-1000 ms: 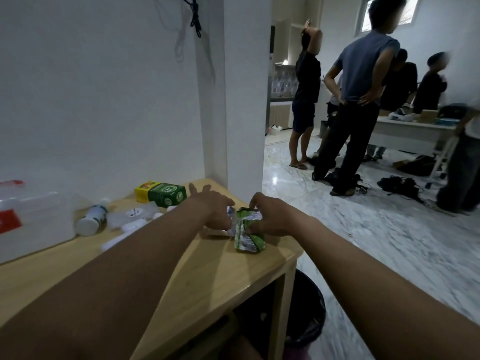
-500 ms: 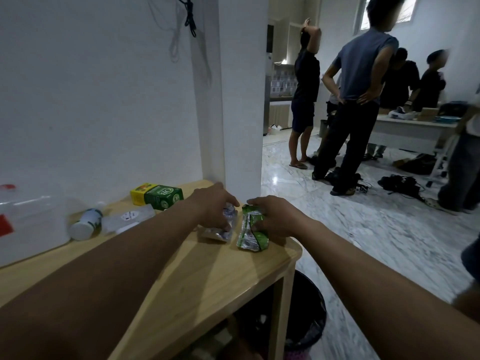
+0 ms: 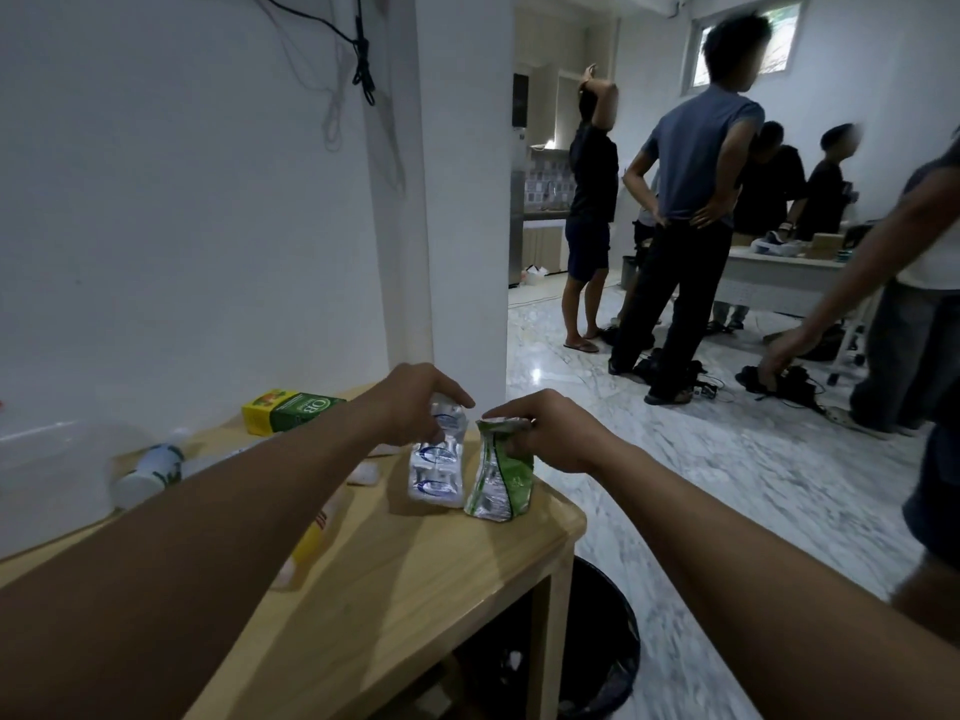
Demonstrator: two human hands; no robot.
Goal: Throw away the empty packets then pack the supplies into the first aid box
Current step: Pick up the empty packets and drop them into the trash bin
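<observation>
1. Our left hand (image 3: 410,407) pinches the top edge of a silver-and-blue foil blister strip (image 3: 437,462); the strip hangs from the fingertips with its long axis near upright, its lower end at or just above the light wooden tabletop (image 3: 395,579).
2. Our right hand (image 3: 550,433) grips the crumpled top of a green-and-silver foil packet (image 3: 501,483) — fingers curled round its upper end. The packet's long axis also runs top to bottom, leaning slightly, with its bottom edge on or close to the wood near the table's right corner.
3. The two packets stand just beside each other, a narrow gap between them, directly below the two sets of fingertips.
4. Beyond our left fingers, toward the wall, lies a green-and-yellow cardboard medicine box (image 3: 291,410) on its side, long axis running left to right.
5. Further left of those fingers a small white plastic bottle with green print (image 3: 148,467) lies tipped over, its cap end pointing toward us.
6. At the far left edge sits a translucent white plastic first aid box (image 3: 47,475); we cannot tell what is inside it.
7. Below our right wrist, on the marble floor beside the table leg, stands a round black waste bin (image 3: 602,646) lined with a dark bag — a few pale scraps show within.
</observation>
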